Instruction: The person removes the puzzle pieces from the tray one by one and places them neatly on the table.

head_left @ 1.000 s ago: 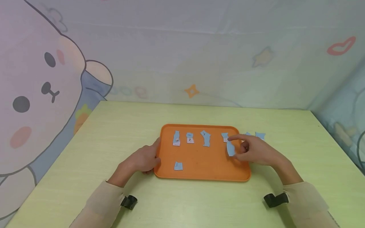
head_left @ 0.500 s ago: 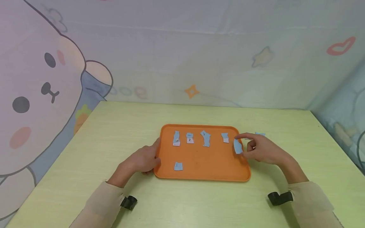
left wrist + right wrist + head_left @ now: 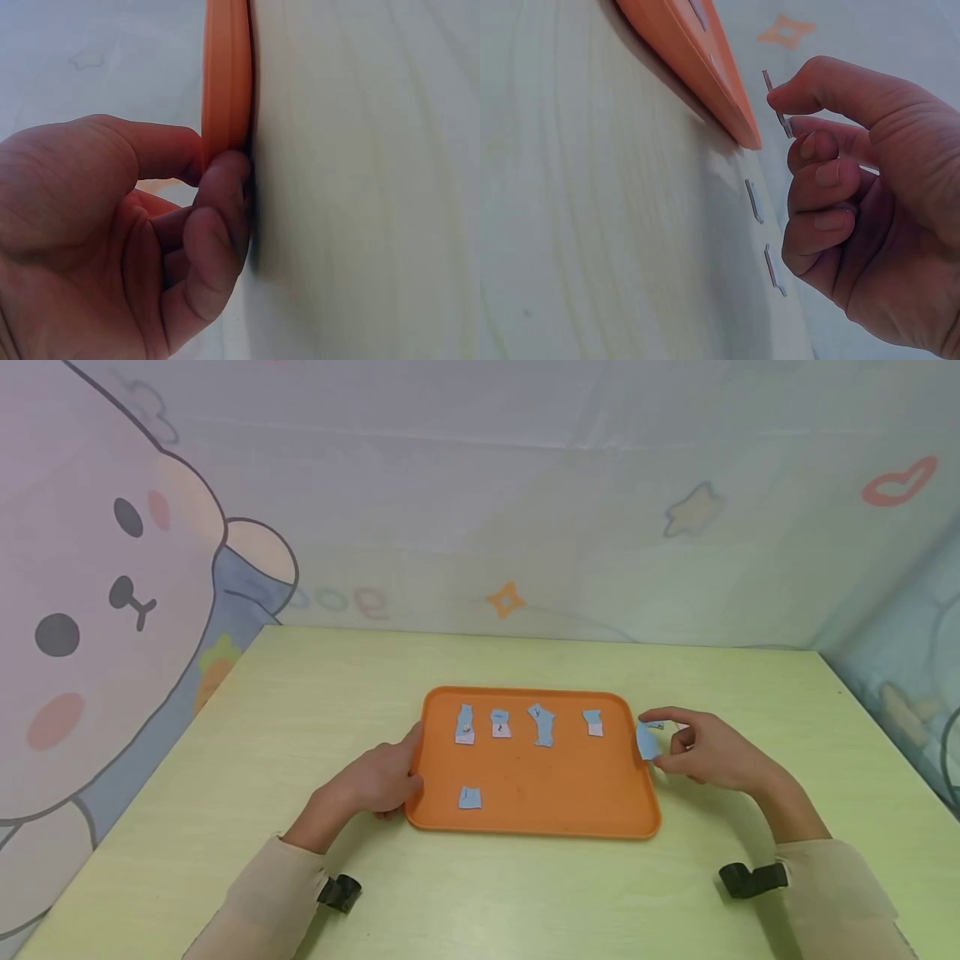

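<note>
My left hand (image 3: 384,777) holds the left edge of an orange tray (image 3: 525,814). In the left wrist view the thumb lies on the rim and the curled fingers (image 3: 217,247) are at its underside. My right hand (image 3: 708,747) pinches a light blue puzzle piece (image 3: 647,742) between thumb and forefinger, held up at the tray's right rim. The right wrist view shows that piece (image 3: 777,105) edge-on, with the other fingers curled. In the tray, several blue and pink pieces (image 3: 542,727) form a row along the back. One blue piece (image 3: 470,798) lies at the front left.
Two more pieces lie on the table right of the tray, a nearer one (image 3: 754,201) and a farther one (image 3: 775,270), partly hidden by my right hand in the head view. The pale table (image 3: 360,677) ends at a printed cloth backdrop (image 3: 450,527).
My right hand has moved right with the pinched puzzle piece, from over the tray to its right rim. My left hand and the tray have stayed put.
</note>
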`<state>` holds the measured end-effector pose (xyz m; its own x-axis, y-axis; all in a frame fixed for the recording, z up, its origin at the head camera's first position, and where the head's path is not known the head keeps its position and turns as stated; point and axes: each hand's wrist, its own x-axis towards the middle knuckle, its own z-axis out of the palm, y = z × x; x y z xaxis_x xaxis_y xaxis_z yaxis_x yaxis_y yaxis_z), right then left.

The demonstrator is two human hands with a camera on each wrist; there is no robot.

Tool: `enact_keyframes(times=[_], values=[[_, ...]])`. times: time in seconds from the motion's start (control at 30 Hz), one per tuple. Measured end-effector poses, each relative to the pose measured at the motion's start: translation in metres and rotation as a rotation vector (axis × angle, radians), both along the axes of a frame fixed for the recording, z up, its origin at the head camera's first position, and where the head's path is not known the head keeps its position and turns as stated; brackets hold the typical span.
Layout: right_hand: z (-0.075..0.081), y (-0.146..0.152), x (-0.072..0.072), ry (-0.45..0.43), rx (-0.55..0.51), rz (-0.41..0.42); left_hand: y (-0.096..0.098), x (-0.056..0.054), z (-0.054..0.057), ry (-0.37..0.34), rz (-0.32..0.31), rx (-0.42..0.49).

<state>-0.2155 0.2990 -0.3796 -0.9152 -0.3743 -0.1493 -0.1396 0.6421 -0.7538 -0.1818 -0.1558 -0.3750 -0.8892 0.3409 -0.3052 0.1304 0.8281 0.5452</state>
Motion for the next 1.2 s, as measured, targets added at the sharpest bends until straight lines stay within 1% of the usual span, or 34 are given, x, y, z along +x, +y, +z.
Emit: enact_keyframes(times=[0.23,0.43,0.63,0.77,0.93,1.2], values=[[-0.002,0.011,-0.001,0.013,0.005,-0.008,0.001,-0.001,0.0,-0.003,0.002,-0.015],[-0.006,0.019,-0.003,0.004,0.039,-0.043,0.0,-0.001,-0.002,-0.004,0.001,-0.012],[-0.008,0.029,-0.004,-0.009,0.021,-0.053,-0.001,0.0,-0.002,-0.002,-0.004,-0.005],[-0.01,0.036,-0.005,-0.003,0.022,-0.062,-0.001,0.0,-0.001,0.003,-0.006,-0.005],[-0.009,0.044,-0.006,0.004,0.041,-0.071,-0.001,-0.001,-0.001,-0.003,-0.004,-0.006],[-0.006,0.054,-0.009,-0.012,0.053,-0.08,-0.001,-0.001,-0.002,-0.006,-0.005,-0.004]])
